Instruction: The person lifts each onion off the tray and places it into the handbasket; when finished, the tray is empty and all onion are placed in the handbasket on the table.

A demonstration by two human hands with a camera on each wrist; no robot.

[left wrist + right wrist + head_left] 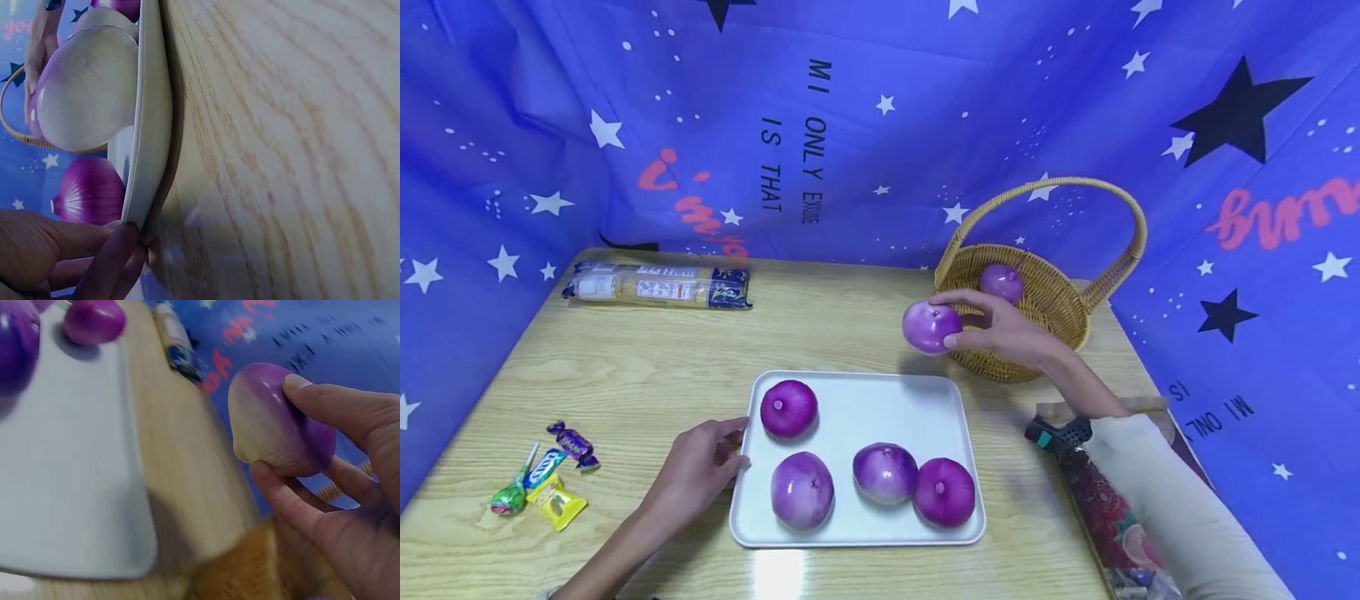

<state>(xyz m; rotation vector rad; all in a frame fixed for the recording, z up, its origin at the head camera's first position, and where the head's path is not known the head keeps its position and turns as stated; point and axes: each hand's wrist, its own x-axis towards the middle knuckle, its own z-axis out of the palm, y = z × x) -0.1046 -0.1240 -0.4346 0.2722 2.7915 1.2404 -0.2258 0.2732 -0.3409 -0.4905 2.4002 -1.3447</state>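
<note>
My right hand (1000, 329) holds a purple-and-white onion (931, 327) in the air, in front of the wicker basket (1060, 308). In the right wrist view, thumb and fingers grip that onion (275, 422) from its sides. A second onion (1002, 284) lies inside the basket. At the tray's left edge, my left hand (703, 467) pinches the rim of the white tray (150, 125) between thumb and fingers. On the tray sit several onions: a dark purple onion (788, 408), a paler onion (802, 490), and a touching pair with one two-toned onion (885, 472) and one dark onion (943, 492).
A long clear-and-blue packet (658, 285) lies at the back left. Wrapped candies (555, 492) and a lollipop (509, 498) are at the front left. Under my right forearm lies a dark red printed bag (1105, 508). The basket's tall handle (1135, 233) arches upward at the back right.
</note>
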